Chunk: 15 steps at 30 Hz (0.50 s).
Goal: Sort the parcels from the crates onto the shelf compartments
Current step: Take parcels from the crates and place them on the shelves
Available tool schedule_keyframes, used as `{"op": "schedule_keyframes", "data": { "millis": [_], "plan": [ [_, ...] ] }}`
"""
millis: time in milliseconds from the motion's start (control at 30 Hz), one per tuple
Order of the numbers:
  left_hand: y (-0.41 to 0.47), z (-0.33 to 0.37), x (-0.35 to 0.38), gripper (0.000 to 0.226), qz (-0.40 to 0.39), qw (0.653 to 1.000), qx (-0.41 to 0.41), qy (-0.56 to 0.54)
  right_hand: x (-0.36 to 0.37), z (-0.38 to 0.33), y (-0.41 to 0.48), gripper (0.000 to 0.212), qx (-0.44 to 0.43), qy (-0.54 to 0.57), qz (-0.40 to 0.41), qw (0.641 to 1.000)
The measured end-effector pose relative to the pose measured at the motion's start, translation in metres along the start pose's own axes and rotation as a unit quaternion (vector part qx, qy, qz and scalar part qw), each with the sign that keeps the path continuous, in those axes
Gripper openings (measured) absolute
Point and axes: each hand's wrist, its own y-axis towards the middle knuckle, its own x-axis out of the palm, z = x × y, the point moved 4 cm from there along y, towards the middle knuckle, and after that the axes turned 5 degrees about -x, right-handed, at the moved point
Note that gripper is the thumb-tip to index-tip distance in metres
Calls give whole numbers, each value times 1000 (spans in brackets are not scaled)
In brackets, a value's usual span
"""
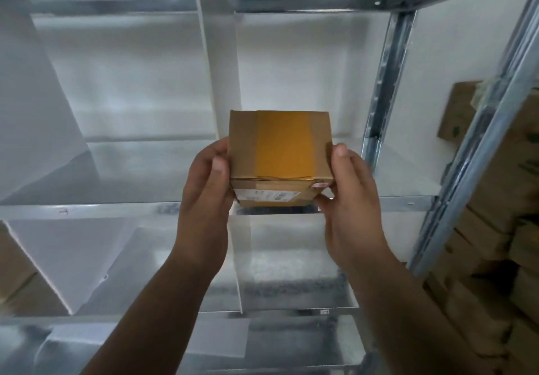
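A small brown cardboard parcel [280, 153] with a wide stripe of tan tape over its top and a white label on its near face is held between both hands. My left hand [204, 194] grips its left side, thumb on the top edge. My right hand [350, 197] grips its right side, fingers curled under the near corner. The parcel is at the front edge of the metal shelf [116, 210], in the compartment right of a white divider [221, 83]. Whether it rests on the shelf board I cannot tell.
White dividers split the shelf into compartments; another row lies below [291, 258]. A metal upright [385, 83] bounds the right side. Stacked cardboard boxes [495, 199] stand to the right of the rack. A brown box [14, 272] shows at the lower left.
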Motion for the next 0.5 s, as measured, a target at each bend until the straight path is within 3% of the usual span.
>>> {"op": "schedule_keyframes", "data": {
  "millis": [100, 233, 367, 500],
  "plan": [
    [1, 2, -3, 35, -1, 998, -35, -49, 4, -1, -2, 29, -4, -23, -8, 1000],
    [5, 7, -2, 32, -3, 997, -58, -51, 6, -8, -1, 46, -18, -74, -1, 997],
    [8, 8, 0, 31, -7, 997, -56, -55, 7, -9, 3, 41, -11, -87, 16, 996],
    [11, 3, -1, 47, -27, 998, -35, -55, 10, -8, 8, 38, -4, -105, 16, 994]
  ]
}}
